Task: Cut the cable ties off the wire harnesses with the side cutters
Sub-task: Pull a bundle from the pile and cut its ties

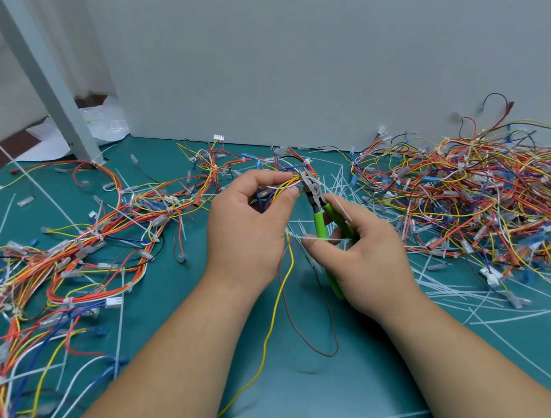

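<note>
My left hand [249,224] pinches a bundle of coloured wires [282,186] of a wire harness between thumb and fingers, lifted a little above the green mat [316,388]. My right hand [361,254] grips the green handles of the side cutters [321,214]. The cutters' metal jaws [308,181] sit at the bundle just right of my left fingertips, at a white cable tie. A yellow wire [276,308] and a brown wire [312,345] hang down from the bundle between my forearms.
Tied harnesses [71,253] spread over the left of the mat. A large tangled heap of wires [483,197] lies at the right. Cut white cable ties [468,295] litter the mat near my right hand. A grey wall panel [320,55] stands behind, a slanted grey post [54,94] at back left.
</note>
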Demonstrator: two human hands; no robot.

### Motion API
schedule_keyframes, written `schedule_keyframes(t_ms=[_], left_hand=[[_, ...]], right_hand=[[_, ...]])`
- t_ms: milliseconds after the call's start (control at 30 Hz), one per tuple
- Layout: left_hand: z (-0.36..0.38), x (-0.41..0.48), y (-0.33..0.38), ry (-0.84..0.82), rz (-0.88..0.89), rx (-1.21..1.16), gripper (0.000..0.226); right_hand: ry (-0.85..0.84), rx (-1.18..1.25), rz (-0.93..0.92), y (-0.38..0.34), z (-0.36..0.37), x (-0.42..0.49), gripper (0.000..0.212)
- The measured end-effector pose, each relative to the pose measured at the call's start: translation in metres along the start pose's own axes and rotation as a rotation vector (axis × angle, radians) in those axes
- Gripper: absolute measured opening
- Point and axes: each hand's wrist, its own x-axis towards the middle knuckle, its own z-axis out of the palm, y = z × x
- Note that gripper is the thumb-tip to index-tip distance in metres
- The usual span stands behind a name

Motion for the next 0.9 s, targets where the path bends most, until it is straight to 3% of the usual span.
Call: schedule_keyframes(t_ms=[167, 433, 900], left_hand=[[-0.0004, -0.0001, 0.0023, 0.002, 0.03, -0.03, 0.018], [-0.0005, -0.0002, 0.0016, 0.007, 0.049, -0.007, 0.018], [-0.0001, 0.0, 0.0023, 0.008, 0.02, -0.035, 0.016]], right_hand=[[0.017, 0.029, -0.02, 0.0021, 0.0012, -0.0004, 0.045], [0.109, -0.126, -0.104, 0.0055, -0.0021, 0.0021, 0.046], [0.127, -0.125, -0.155, 0.0083, -0.0019, 0.003, 0.056]])
